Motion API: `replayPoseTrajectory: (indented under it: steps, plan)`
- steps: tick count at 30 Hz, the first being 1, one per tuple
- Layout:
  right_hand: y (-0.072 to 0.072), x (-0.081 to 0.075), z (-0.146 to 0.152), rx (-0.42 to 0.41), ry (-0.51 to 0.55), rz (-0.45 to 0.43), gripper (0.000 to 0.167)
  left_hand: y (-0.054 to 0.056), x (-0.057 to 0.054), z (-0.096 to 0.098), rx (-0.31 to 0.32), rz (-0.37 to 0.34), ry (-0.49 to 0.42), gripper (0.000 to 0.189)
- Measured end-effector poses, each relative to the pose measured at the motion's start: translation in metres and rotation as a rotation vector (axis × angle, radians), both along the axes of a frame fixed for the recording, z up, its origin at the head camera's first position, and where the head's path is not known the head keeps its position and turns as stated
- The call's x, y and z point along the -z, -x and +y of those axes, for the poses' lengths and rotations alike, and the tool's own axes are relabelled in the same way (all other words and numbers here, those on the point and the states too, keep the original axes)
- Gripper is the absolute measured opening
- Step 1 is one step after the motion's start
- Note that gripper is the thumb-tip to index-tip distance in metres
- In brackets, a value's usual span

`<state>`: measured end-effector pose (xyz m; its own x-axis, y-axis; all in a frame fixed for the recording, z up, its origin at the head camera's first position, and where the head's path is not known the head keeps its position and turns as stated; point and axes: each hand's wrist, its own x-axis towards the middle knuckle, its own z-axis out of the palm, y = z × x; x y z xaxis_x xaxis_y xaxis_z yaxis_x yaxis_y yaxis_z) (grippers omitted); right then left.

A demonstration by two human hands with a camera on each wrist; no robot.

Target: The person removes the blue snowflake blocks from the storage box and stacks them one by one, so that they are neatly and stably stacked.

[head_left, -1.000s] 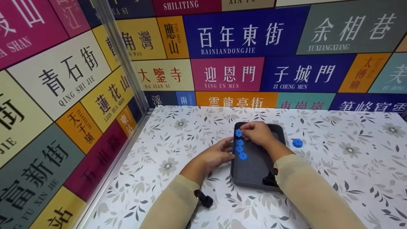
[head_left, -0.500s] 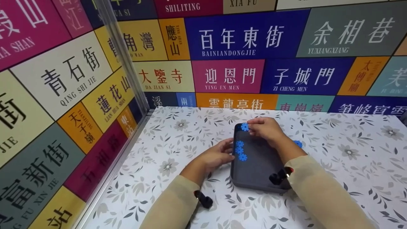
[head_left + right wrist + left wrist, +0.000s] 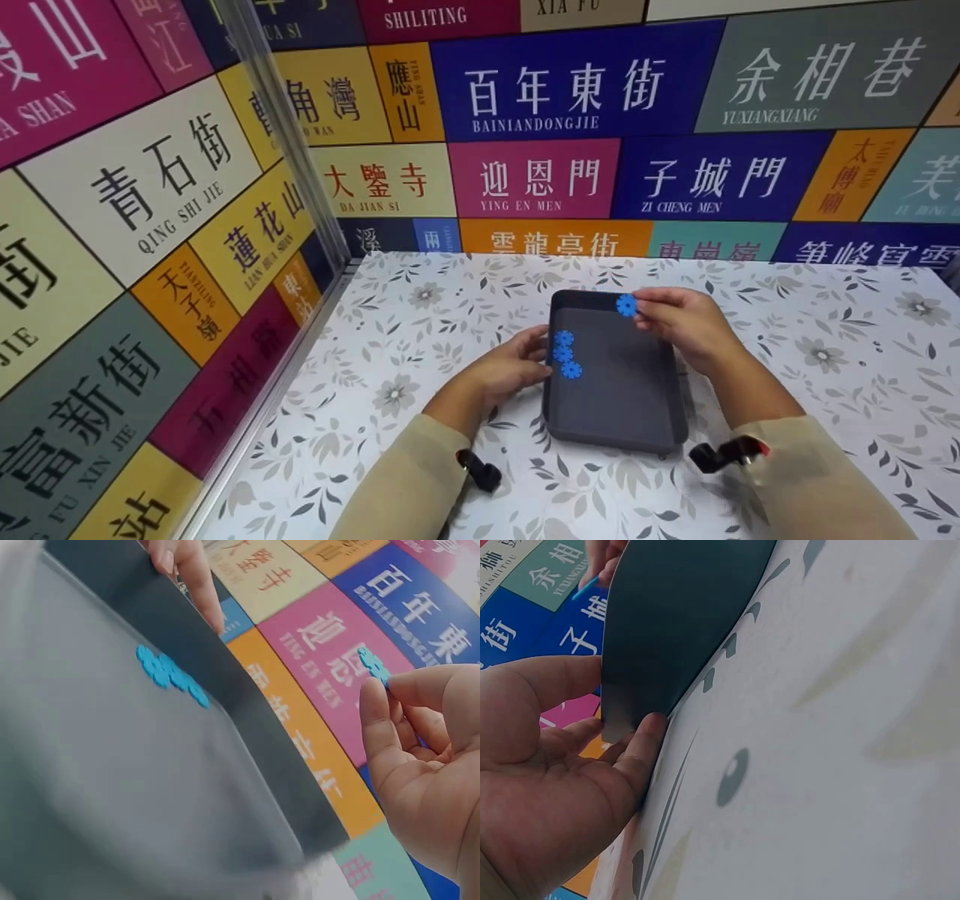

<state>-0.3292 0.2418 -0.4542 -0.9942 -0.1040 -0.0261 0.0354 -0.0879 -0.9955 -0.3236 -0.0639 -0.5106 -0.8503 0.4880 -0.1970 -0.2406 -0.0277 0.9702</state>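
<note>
A dark grey rectangular tray (image 3: 615, 412) lies on the table. Against its left inner wall sits a row of several blue interlocking plastic discs (image 3: 564, 352), notched like flowers. My left hand (image 3: 506, 369) rests beside the tray's left side; in the left wrist view its fingertips (image 3: 654, 724) touch the outer wall. With thumb and forefinger, my right hand (image 3: 690, 326) pinches one blue notched disc (image 3: 626, 305) above the tray's far right corner. In the right wrist view this disc (image 3: 373, 666) is held up, apart from the tray.
A table cover with leaves and flowers (image 3: 825, 352) spreads around the tray. Walls of coloured sign panels (image 3: 540, 176) stand behind and at the left. Small black cameras (image 3: 480, 471) are strapped to both wrists.
My right hand has lifted the blue disc from the tray's far left corner and carried it rightward. The loose disc right of the tray is now hidden behind that hand. The left hand stays put.
</note>
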Motion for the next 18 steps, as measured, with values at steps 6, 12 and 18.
replayPoseTrajectory:
  steps: [6, 12, 18]
  plan:
    - [-0.007, 0.006, 0.034, 0.059, 0.044, -0.042, 0.017, 0.000, 0.000, 0.000, -0.003, -0.004, -0.001, 0.087]
    - [-0.007, 0.017, 0.068, 0.100, 0.110, -0.078, 0.014, 0.000, -0.001, 0.000, 0.000, -0.001, 0.008, 0.087]
    - [-0.005, 0.033, 0.092, 0.169, 0.061, -0.168, 0.013, 0.000, -0.001, 0.000, 0.006, -0.001, 0.013, 0.087]
